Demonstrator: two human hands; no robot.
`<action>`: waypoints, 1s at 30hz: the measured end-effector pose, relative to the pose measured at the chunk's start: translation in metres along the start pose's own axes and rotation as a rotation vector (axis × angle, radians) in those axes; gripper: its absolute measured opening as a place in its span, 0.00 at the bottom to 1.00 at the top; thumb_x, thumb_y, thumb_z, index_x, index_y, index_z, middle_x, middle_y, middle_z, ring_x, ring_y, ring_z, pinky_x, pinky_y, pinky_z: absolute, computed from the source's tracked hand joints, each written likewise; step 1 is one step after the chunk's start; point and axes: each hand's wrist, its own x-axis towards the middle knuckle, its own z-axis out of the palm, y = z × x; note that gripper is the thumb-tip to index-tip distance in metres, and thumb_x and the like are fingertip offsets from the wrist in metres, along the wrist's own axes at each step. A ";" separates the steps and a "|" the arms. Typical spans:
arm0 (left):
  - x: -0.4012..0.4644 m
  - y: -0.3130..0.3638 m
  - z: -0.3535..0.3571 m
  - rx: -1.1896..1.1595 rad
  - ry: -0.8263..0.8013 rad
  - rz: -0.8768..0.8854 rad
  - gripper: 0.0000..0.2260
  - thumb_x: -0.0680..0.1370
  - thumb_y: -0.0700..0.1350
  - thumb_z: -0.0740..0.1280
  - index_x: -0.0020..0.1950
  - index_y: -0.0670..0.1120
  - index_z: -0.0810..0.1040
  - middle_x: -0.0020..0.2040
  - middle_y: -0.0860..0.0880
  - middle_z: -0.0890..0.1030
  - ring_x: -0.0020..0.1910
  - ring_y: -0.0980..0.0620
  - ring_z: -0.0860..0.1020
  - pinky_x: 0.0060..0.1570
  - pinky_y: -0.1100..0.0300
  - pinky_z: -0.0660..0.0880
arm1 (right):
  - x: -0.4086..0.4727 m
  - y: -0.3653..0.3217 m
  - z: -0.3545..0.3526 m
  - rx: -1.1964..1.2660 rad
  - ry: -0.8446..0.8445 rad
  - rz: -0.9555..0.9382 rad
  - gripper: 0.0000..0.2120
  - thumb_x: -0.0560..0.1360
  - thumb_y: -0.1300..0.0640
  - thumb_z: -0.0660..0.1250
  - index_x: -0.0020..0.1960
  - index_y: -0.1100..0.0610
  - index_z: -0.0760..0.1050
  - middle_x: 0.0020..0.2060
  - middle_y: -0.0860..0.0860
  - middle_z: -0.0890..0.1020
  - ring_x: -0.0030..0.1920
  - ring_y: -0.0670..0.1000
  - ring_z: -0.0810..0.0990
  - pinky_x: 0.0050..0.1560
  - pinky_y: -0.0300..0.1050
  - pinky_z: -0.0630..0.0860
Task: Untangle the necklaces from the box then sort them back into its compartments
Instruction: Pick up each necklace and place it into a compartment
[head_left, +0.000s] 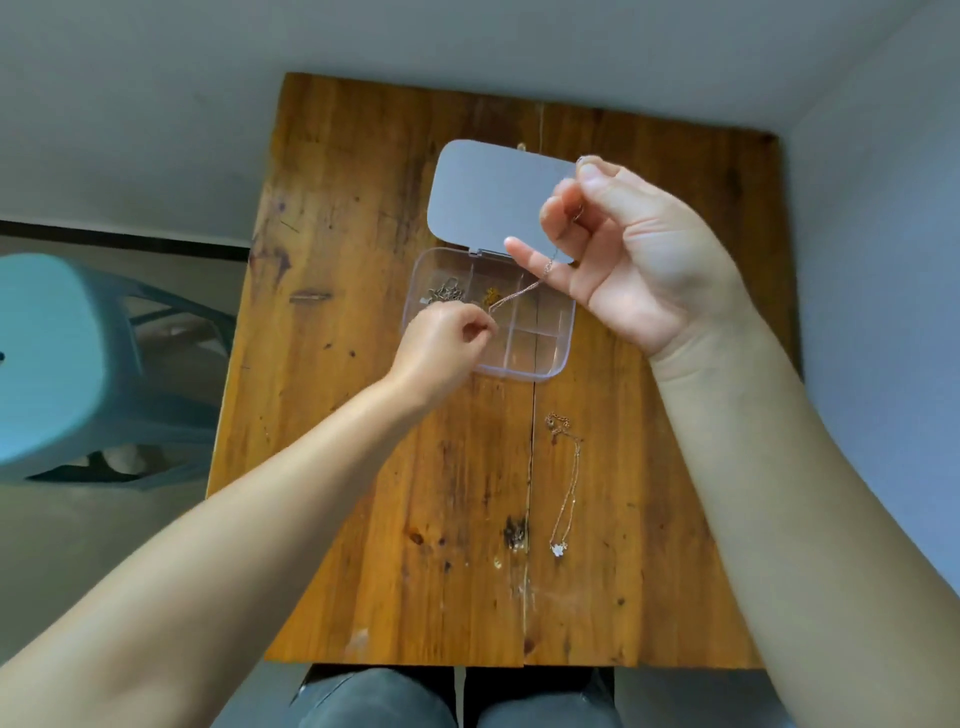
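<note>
We are stretching a chain (519, 291) above the open box (535, 358): our left hand (441, 343) is pinching its lower end between thumb and forefinger, while our right hand (623, 249) is pinching the upper end, other fingers loosely spread. Another necklace (566, 488) is lying on the table (363, 467) near the box.
</note>
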 end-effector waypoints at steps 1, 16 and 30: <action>0.004 -0.005 0.000 0.110 -0.051 0.031 0.07 0.76 0.40 0.64 0.46 0.46 0.82 0.47 0.49 0.83 0.49 0.47 0.76 0.49 0.55 0.70 | 0.005 0.008 0.000 -0.016 0.034 0.014 0.08 0.80 0.62 0.59 0.43 0.55 0.71 0.29 0.48 0.80 0.34 0.47 0.82 0.55 0.58 0.78; -0.009 -0.034 0.002 0.357 -0.059 0.171 0.07 0.78 0.43 0.63 0.51 0.45 0.80 0.48 0.44 0.79 0.51 0.43 0.72 0.47 0.51 0.66 | 0.041 0.112 -0.051 -1.089 0.306 0.112 0.09 0.78 0.61 0.63 0.53 0.57 0.80 0.54 0.54 0.82 0.55 0.51 0.78 0.56 0.43 0.75; -0.143 -0.002 0.096 0.285 -0.402 0.138 0.09 0.78 0.52 0.61 0.49 0.48 0.76 0.46 0.52 0.79 0.50 0.50 0.75 0.56 0.53 0.68 | -0.043 0.126 -0.164 -1.595 0.296 0.153 0.09 0.77 0.56 0.64 0.56 0.56 0.77 0.52 0.53 0.81 0.47 0.52 0.79 0.46 0.47 0.77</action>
